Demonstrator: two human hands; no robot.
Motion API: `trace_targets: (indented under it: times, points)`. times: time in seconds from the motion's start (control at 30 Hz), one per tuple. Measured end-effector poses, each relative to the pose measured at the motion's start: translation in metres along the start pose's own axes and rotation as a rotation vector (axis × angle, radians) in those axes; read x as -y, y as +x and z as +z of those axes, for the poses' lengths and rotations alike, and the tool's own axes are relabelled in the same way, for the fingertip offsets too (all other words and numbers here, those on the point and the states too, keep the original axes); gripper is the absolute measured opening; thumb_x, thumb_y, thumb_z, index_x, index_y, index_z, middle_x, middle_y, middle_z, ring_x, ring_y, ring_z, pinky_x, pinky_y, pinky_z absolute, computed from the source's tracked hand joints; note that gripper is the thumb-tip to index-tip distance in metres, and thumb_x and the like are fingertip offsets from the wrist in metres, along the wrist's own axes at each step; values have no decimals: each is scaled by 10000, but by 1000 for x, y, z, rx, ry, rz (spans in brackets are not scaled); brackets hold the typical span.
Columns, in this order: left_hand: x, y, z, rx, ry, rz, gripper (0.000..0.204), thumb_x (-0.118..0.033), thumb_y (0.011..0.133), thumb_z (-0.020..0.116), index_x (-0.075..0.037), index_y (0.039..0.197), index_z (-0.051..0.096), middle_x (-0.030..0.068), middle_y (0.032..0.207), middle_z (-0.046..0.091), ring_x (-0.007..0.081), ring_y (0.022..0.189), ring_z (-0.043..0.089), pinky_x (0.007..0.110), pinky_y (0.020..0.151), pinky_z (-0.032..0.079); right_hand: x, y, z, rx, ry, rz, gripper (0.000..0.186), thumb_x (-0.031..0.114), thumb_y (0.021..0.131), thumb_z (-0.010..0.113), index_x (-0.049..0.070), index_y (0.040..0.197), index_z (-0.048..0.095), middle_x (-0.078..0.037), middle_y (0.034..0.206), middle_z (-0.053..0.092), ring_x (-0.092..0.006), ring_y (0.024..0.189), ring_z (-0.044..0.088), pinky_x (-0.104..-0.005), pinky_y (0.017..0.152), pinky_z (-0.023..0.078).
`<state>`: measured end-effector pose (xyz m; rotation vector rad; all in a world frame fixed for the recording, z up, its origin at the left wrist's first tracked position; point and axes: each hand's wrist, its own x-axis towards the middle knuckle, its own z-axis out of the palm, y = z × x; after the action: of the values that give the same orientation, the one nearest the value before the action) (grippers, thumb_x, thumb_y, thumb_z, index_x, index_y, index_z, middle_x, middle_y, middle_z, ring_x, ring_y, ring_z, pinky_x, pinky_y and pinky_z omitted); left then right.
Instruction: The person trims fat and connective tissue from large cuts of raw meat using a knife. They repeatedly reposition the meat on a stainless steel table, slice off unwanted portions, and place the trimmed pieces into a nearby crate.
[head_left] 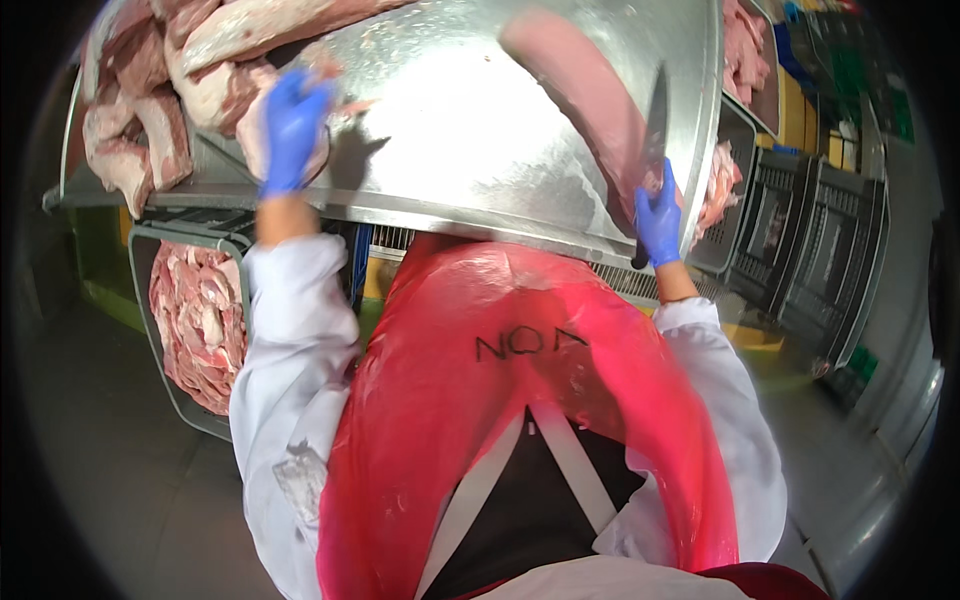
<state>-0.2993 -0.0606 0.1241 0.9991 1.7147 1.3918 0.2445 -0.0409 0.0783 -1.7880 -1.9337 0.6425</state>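
Observation:
My left hand (pixel 293 130), blue-gloved and slightly blurred, has its fingers closed on a piece of meat (pixel 310 160) at the edge of a heap of fatty pink cuts (pixel 140 145) on the steel work surface (pixel 420 120). My gloved right hand (pixel 657 215) grips a knife (pixel 656 115) by its handle, blade pointing away from me, beside a long, smooth pink strip of meat (pixel 570 90) lying lengthwise at the right of the surface.
A grey crate of trimmings (pixel 200 325) stands below left. More meat containers (pixel 745 50) line the right edge, with black crates (pixel 800 250) farther right. My pink apron (pixel 420 420) lies against the near edge.

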Motion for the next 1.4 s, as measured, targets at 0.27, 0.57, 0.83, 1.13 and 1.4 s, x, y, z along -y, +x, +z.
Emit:
trace_targets:
  times: [0.27,0.57,0.83,1.13,1.4]
  points:
    - [26,-171,-326,-236,714,-371,151,-175,940,646,-29,919,615,10,807,550,114,753,507,285,654,429,-43,3,5,-237,140,-36,314,185,925,669,-30,1117,548,-118,838,609,-195,696,608,-370,626,503]
    - [-51,-12,52,305,1265,455,692,-408,815,784,-27,1348,562,221,1360,580,390,1273,536,468,1100,395,-50,8,-4,-176,136,39,343,195,957,617,-26,1196,510,-266,865,681,-428,773,683,-467,665,521]
    - [-35,121,386,1214,1236,464,991,-269,521,940,-54,1384,502,174,1340,595,363,1230,574,433,1050,459,-73,48,-25,-141,15,-91,279,199,983,562,6,1171,493,-257,870,678,-439,799,662,-494,688,522]
    - [-24,68,352,927,1458,482,951,-507,462,908,-43,1233,602,204,1206,640,389,1117,625,464,926,515,-109,106,-17,-130,6,-163,237,244,990,532,63,1137,488,-253,852,663,-467,782,647,-549,683,503]
    - [-23,-43,302,548,1235,419,545,-372,654,819,-69,1048,596,165,1051,633,382,969,632,511,823,501,-50,126,-23,-84,172,-207,268,274,991,526,41,1116,481,-264,846,674,-479,801,654,-562,683,502]
